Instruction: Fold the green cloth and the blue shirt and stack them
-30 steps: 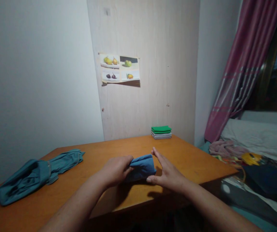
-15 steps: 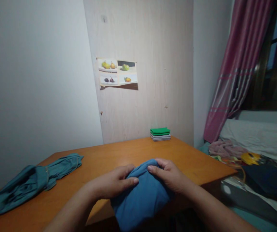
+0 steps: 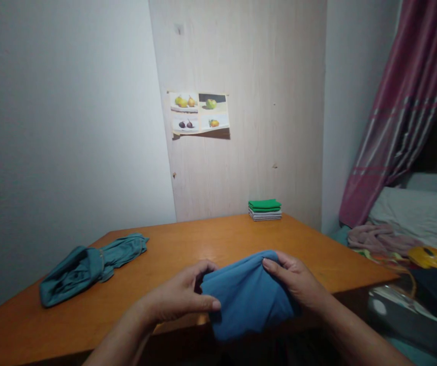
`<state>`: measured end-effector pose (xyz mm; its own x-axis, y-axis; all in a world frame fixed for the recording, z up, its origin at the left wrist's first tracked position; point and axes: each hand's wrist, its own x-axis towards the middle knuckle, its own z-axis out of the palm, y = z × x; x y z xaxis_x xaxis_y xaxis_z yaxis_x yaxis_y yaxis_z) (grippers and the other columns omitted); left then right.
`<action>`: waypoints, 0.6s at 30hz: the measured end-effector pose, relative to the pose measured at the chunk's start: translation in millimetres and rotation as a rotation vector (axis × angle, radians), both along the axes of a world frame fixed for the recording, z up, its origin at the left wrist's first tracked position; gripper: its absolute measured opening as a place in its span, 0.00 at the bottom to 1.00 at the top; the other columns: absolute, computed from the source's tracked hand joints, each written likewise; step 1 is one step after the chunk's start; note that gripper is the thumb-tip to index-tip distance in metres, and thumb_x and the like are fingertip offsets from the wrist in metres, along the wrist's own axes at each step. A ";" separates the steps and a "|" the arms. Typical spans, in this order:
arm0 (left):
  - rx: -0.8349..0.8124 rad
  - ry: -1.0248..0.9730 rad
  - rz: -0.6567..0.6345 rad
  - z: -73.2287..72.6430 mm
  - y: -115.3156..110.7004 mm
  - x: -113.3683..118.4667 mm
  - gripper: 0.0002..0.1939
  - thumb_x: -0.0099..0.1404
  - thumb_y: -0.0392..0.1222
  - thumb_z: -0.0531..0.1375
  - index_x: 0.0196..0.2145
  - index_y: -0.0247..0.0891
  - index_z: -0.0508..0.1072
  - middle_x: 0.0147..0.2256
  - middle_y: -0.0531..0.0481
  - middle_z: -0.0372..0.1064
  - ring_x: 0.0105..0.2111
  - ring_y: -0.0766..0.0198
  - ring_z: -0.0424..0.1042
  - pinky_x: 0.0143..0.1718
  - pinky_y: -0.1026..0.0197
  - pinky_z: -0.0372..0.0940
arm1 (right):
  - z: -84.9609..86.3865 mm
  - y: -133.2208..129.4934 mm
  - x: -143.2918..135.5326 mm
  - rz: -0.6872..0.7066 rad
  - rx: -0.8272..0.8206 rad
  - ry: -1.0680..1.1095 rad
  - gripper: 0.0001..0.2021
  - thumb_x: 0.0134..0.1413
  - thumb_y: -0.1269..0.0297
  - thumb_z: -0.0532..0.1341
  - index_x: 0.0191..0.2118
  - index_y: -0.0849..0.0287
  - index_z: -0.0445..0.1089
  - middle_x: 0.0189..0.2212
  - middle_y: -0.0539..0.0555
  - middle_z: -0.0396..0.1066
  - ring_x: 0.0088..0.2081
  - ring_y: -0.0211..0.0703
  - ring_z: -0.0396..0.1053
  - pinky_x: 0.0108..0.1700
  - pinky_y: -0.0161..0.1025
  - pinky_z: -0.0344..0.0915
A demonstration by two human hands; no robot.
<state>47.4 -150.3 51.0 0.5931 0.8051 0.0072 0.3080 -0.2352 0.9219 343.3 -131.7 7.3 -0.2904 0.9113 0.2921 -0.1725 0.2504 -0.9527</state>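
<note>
A folded piece of blue cloth (image 3: 249, 297) hangs in front of me, over the table's near edge. My right hand (image 3: 298, 277) pinches its upper right corner, thumb on the front and fingers behind. At the cloth's left side is my left hand (image 3: 188, 292), its thumb lying on the front face and its fingers curled behind the upper left edge, partly hidden. Further left on the table lies a crumpled teal garment (image 3: 92, 267), its wider end gathered open toward me.
The orange wooden table (image 3: 180, 244) reaches back to the wall. Near its far edge sits a neat stack of folded green and checked cloths (image 3: 264, 209). To the right, a bed holds a pink cloth (image 3: 380, 239), a yellow item (image 3: 428, 256) and a dark grey object (image 3: 412, 315).
My view has turned left, shifting the scene rightward. The blue cloth is raised and spread more flatly, and my left hand has slid from its top to its left side.
</note>
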 end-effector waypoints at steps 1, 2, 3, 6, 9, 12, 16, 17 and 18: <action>-0.021 -0.045 0.005 -3.6 -1.1 0.7 0.30 0.52 0.52 0.71 0.48 0.39 0.67 0.37 0.54 0.65 0.38 0.62 0.66 0.37 0.63 0.61 | -1.3 -0.6 0.8 0.003 -0.019 0.018 0.19 0.56 0.48 0.67 0.43 0.59 0.76 0.37 0.54 0.76 0.39 0.46 0.71 0.45 0.43 0.67; -0.033 -0.083 0.014 -6.7 -2.1 1.9 0.29 0.53 0.52 0.71 0.47 0.39 0.67 0.37 0.54 0.65 0.37 0.63 0.65 0.36 0.63 0.61 | -2.1 -1.6 1.1 0.009 -0.037 0.038 0.19 0.55 0.47 0.67 0.43 0.59 0.76 0.37 0.54 0.76 0.39 0.47 0.72 0.46 0.44 0.67; -0.033 -0.108 0.027 -9.2 -2.8 3.6 0.28 0.53 0.52 0.71 0.47 0.39 0.67 0.36 0.54 0.65 0.37 0.63 0.65 0.36 0.63 0.60 | -2.6 -2.9 1.0 0.015 -0.055 0.057 0.20 0.54 0.47 0.68 0.44 0.58 0.76 0.36 0.54 0.76 0.38 0.47 0.72 0.46 0.45 0.68; -0.011 -0.137 0.066 -13.9 -4.4 9.0 0.22 0.58 0.54 0.68 0.41 0.37 0.69 0.34 0.53 0.65 0.35 0.64 0.64 0.36 0.63 0.59 | -2.1 -9.2 -1.0 0.045 -0.122 0.109 0.20 0.53 0.47 0.68 0.45 0.57 0.76 0.35 0.53 0.77 0.35 0.46 0.73 0.44 0.45 0.68; -0.020 -0.198 0.070 -17.7 -4.5 11.1 0.20 0.61 0.56 0.65 0.38 0.37 0.69 0.32 0.54 0.63 0.32 0.66 0.62 0.34 0.64 0.57 | -0.8 -15.9 -3.9 0.079 -0.178 0.170 0.19 0.55 0.48 0.67 0.45 0.57 0.76 0.33 0.53 0.77 0.33 0.45 0.73 0.41 0.44 0.68; -0.063 -0.223 0.053 -22.8 -2.2 8.6 0.20 0.60 0.56 0.65 0.35 0.37 0.67 0.29 0.55 0.61 0.30 0.67 0.61 0.32 0.64 0.56 | -2.0 -18.6 -6.1 0.093 -0.181 0.211 0.18 0.55 0.50 0.68 0.43 0.58 0.76 0.32 0.53 0.76 0.32 0.44 0.72 0.40 0.43 0.68; -0.106 -0.133 0.046 -24.7 0.5 6.2 0.20 0.57 0.54 0.68 0.36 0.37 0.67 0.30 0.56 0.62 0.31 0.67 0.62 0.32 0.65 0.57 | -4.2 -19.6 -7.8 0.125 -0.153 0.161 0.16 0.57 0.51 0.67 0.41 0.60 0.76 0.31 0.52 0.75 0.32 0.41 0.71 0.40 0.41 0.67; -0.105 -0.104 0.035 -23.5 0.1 7.4 0.21 0.57 0.54 0.69 0.37 0.37 0.67 0.31 0.55 0.64 0.32 0.67 0.63 0.32 0.65 0.57 | -4.0 -20.2 -8.5 0.133 -0.147 0.144 0.16 0.57 0.51 0.67 0.40 0.60 0.75 0.31 0.52 0.75 0.32 0.41 0.71 0.39 0.40 0.67; -0.103 -0.079 0.016 -21.6 -0.8 9.4 0.23 0.56 0.54 0.69 0.40 0.37 0.68 0.33 0.54 0.65 0.33 0.66 0.64 0.32 0.65 0.58 | -3.3 -21.1 -9.3 0.139 -0.143 0.128 0.16 0.57 0.51 0.67 0.39 0.61 0.75 0.31 0.52 0.75 0.32 0.41 0.71 0.39 0.40 0.67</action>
<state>56.8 -151.1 29.4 0.5812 0.8132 -0.0303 0.2367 -0.1333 0.9624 334.0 -152.8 4.1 -0.3850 0.8997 0.2056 -0.3173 0.0802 -0.9449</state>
